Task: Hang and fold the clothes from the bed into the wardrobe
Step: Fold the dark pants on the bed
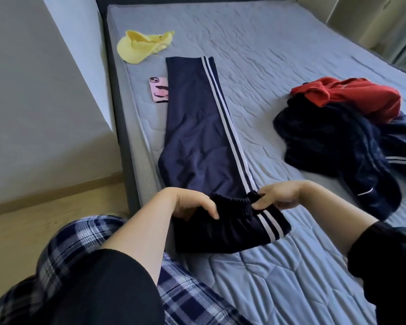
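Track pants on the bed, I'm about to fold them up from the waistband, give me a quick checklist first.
1. Grip: left hand and right hand both pinch the waistband: ok.
2. The track pants lie flat and straight on the mattress: ok.
3. Fold path: the pink phone lies right against the leg's edge: not ok.
4. The yellow cap sits apart, beyond the cuffs: ok.
5. The clothes pile lies apart, to the right: ok.
6. Room in the wardrobe: not in view, cannot tell.
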The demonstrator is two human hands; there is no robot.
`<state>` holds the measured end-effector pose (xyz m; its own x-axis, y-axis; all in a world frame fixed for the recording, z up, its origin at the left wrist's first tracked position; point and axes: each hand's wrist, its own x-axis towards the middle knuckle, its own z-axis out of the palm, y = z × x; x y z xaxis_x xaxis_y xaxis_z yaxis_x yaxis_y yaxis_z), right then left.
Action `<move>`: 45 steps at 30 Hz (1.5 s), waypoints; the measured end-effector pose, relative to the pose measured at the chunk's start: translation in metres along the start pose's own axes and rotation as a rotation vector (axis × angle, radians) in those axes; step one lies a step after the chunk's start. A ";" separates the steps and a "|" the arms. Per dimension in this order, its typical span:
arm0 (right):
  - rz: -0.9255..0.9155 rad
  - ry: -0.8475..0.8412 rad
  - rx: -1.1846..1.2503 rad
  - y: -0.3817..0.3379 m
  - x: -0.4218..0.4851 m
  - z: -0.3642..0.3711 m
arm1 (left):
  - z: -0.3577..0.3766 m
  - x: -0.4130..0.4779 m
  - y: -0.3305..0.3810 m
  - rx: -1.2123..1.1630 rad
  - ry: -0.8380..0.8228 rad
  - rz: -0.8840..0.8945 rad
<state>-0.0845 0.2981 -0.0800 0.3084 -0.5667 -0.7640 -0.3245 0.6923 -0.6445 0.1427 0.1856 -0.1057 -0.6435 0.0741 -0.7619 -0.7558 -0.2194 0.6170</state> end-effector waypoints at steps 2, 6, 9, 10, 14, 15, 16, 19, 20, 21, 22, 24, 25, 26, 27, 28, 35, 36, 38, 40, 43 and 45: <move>-0.052 -0.128 0.045 0.003 -0.005 -0.005 | 0.000 -0.001 0.003 -0.010 -0.050 0.064; -0.207 -0.127 0.048 0.006 -0.005 -0.016 | -0.014 -0.011 0.013 -0.078 0.277 0.282; -0.369 0.137 0.258 -0.004 -0.001 -0.022 | -0.024 -0.013 0.020 -0.194 0.738 0.542; -0.431 0.251 0.319 -0.012 0.002 -0.025 | -0.026 -0.012 0.024 -0.237 0.909 0.616; -0.535 0.951 0.082 -0.058 0.035 -0.037 | -0.037 -0.009 0.032 -0.332 1.339 0.689; -0.499 1.094 -0.007 -0.066 0.046 -0.041 | -0.039 -0.009 0.031 -0.308 1.351 0.681; -0.434 1.167 -0.078 -0.071 0.057 -0.043 | -0.040 -0.007 0.028 -0.216 1.378 0.663; -0.217 1.174 -0.395 -0.065 0.084 -0.042 | -0.035 0.008 0.014 0.440 1.417 0.548; -0.200 1.213 -0.535 -0.060 0.091 -0.038 | -0.033 0.016 0.010 0.632 1.349 0.473; -0.226 1.248 -0.667 -0.053 0.098 -0.031 | -0.032 0.023 0.004 0.756 1.264 0.378; -0.285 1.240 -0.797 -0.046 0.102 -0.021 | -0.032 0.030 -0.003 0.829 1.181 0.276; -0.388 1.115 -1.130 -0.027 0.108 -0.006 | -0.036 0.042 -0.018 0.881 1.052 0.110; -0.401 1.060 -1.224 -0.016 0.111 -0.003 | -0.038 0.045 -0.024 0.894 1.021 0.059; -0.356 1.069 -1.208 -0.004 0.114 -0.006 | -0.040 0.048 -0.028 0.897 1.012 0.029; -0.268 1.130 -1.041 0.003 0.114 -0.009 | -0.042 0.050 -0.032 0.888 1.014 0.015; -0.177 1.192 -0.798 0.009 0.113 -0.015 | -0.045 0.052 -0.033 0.869 1.016 0.007; 0.213 1.087 -0.594 0.019 0.120 -0.029 | -0.051 0.061 -0.041 0.863 1.004 -0.043; 0.196 1.179 -0.617 0.012 0.122 -0.028 | -0.051 0.062 -0.041 0.883 1.038 -0.030; -0.049 1.325 -0.780 -0.001 0.125 -0.017 | -0.051 0.062 -0.040 0.931 1.107 0.012; -0.256 1.229 -1.091 -0.002 0.130 -0.006 | -0.052 0.061 -0.042 0.949 1.117 0.034; -0.010 1.046 -1.127 0.006 0.133 -0.005 | -0.053 0.057 -0.041 0.973 1.063 0.016; 0.042 1.056 -1.013 0.001 0.135 -0.005 | -0.050 0.052 -0.035 1.013 1.095 0.009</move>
<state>-0.0477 0.2197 -0.1838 -0.3572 -0.9200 -0.1614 -0.9303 0.3658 -0.0258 0.1414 0.1489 -0.1768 -0.5877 -0.7726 -0.2401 -0.8086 0.5704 0.1441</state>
